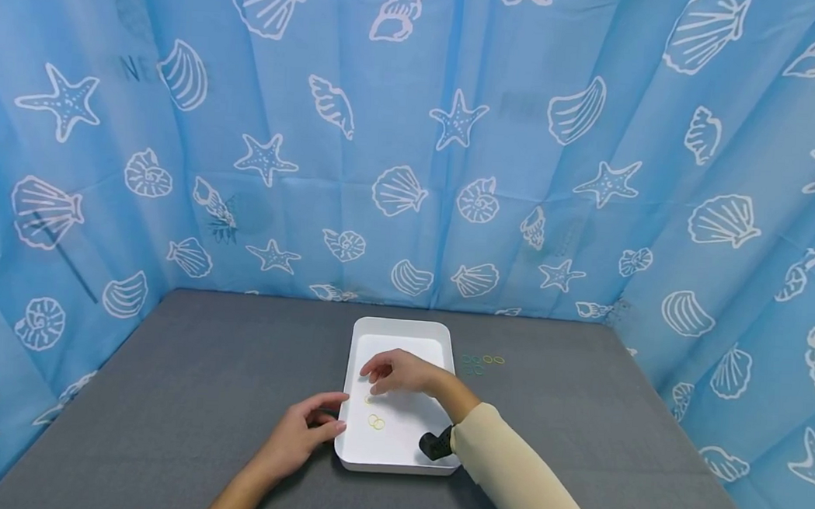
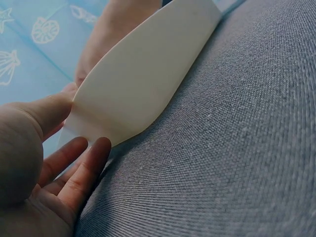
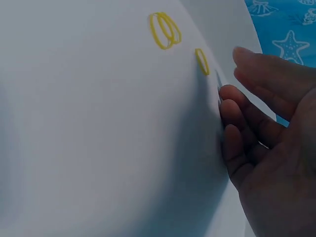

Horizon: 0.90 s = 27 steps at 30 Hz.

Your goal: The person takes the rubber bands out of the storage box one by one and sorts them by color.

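My left hand (image 1: 296,437) holds the left side of a white rectangular tray (image 1: 403,327); thumb and fingertips meet its wall (image 2: 133,74) in the left wrist view. Over the inside of the tray hovers my right hand (image 1: 400,371), fingers loosely bent and thumb apart, with nothing seen between them. Near its fingertips a single thin yellow band (image 3: 202,61) lies close to the tray wall. Two more yellow bands (image 1: 376,421) overlap each other on the tray floor, nearer to me.
Right of the tray, several green bands (image 1: 472,360) and two yellow bands (image 1: 494,359) lie on the dark grey cloth (image 1: 246,369). A blue curtain (image 1: 414,146) with white shells and starfish stands behind. A black wrist device (image 1: 436,443) overlaps the tray's near right corner.
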Each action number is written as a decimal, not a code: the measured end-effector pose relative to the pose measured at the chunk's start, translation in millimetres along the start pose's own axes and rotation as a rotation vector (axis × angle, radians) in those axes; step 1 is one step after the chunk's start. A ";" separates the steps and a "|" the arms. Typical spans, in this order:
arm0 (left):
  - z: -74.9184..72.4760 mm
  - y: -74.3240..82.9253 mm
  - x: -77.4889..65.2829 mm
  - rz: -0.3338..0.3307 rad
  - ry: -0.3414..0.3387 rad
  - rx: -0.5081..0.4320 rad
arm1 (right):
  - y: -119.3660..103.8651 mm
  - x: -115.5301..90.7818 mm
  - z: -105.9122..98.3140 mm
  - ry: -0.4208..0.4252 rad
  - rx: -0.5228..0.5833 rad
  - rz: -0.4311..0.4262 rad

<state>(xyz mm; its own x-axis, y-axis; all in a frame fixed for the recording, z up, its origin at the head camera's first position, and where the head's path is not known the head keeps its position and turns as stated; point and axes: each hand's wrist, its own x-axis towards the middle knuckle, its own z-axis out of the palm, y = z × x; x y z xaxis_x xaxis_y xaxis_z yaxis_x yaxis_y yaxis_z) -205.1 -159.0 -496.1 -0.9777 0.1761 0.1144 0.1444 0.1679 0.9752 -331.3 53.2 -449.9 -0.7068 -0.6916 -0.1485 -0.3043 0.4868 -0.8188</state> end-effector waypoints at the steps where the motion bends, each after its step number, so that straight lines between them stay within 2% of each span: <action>1: 0.1 0.1 -0.1 0.000 0.001 -0.001 | -4.1 -2.3 1.2 -0.008 -0.016 -0.006; 12: 0.2 -0.6 0.1 -0.005 0.004 -0.007 | 2.1 3.8 5.0 -0.061 -0.214 -0.028; 27: -0.3 0.9 -0.3 -0.009 0.000 -0.002 | -0.9 1.8 9.3 -0.032 -0.295 0.039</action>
<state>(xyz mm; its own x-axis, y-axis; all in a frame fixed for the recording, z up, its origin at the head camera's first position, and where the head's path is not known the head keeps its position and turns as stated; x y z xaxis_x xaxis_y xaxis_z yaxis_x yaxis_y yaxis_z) -204.8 -159.2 -495.2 -0.9789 0.1749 0.1056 0.1352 0.1675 0.9766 -326.3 46.5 -454.6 -0.7026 -0.6835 -0.1977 -0.4531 0.6440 -0.6164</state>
